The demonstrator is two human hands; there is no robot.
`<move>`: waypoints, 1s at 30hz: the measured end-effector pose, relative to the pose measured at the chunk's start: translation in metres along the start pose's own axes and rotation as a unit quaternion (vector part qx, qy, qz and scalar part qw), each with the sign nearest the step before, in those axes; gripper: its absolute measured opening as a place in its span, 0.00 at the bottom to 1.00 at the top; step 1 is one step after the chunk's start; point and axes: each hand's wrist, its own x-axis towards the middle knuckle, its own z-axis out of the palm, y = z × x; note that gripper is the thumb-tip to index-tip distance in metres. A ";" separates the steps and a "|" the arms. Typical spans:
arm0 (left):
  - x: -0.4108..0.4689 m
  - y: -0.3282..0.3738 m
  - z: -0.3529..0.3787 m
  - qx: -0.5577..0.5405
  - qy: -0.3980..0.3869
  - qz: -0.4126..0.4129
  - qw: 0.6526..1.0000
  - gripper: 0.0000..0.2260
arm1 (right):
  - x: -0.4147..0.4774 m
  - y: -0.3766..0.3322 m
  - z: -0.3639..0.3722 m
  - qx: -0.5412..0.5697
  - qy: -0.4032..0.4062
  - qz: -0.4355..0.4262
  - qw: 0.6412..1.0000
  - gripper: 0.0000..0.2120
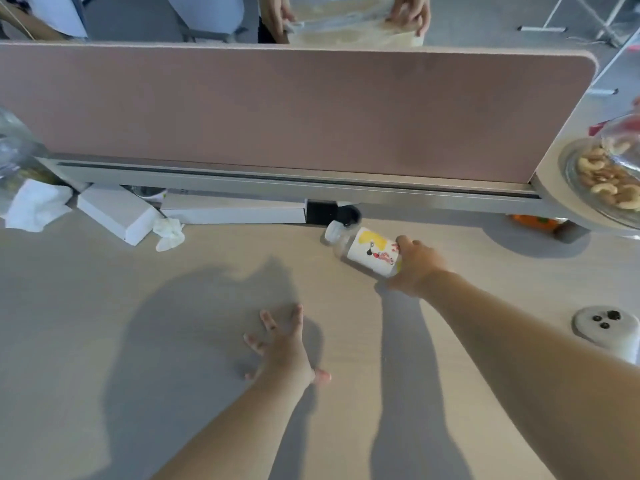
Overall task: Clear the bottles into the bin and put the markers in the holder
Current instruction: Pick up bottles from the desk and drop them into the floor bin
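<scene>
A clear plastic bottle with a white cap and a white label printed in yellow and red lies on its side on the desk, cap pointing left. My right hand grips its base end, fingers curled round it. My left hand hovers low over the desk in front of me with fingers spread, holding nothing. An orange bottle lies partly hidden under the partition rail at the right. No markers or bin are in view.
A pink partition closes off the desk's far side. White boxes and crumpled tissues lie at the left, next to a clear jar. A glass dish of nuts and a white round holder stand at the right. Another person's hands show beyond the partition.
</scene>
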 end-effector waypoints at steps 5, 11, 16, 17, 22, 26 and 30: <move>-0.030 -0.013 -0.011 -0.019 0.008 0.060 0.998 0.48 | -0.079 0.000 0.027 0.130 -0.053 0.092 0.986 0.33; -0.068 -0.007 -0.029 0.016 0.072 0.196 0.978 0.26 | -0.190 0.030 0.030 0.295 0.117 0.195 0.928 0.26; -0.132 0.026 0.015 0.063 0.107 0.370 0.921 0.14 | -0.313 0.070 0.057 0.329 0.292 0.312 0.842 0.26; -0.148 0.031 0.032 0.072 0.106 0.406 0.905 0.12 | -0.341 0.078 0.068 0.337 0.320 0.336 0.819 0.27; -0.244 0.046 0.129 0.168 0.039 0.524 0.834 0.12 | -0.492 0.124 0.145 0.301 0.329 0.508 0.737 0.26; -0.326 0.047 0.208 0.216 -0.027 0.599 0.770 0.10 | -0.611 0.155 0.221 0.356 0.243 0.638 0.638 0.30; -0.376 0.038 0.280 0.243 -0.102 0.631 0.730 0.08 | -0.700 0.167 0.295 0.453 0.154 0.727 0.493 0.31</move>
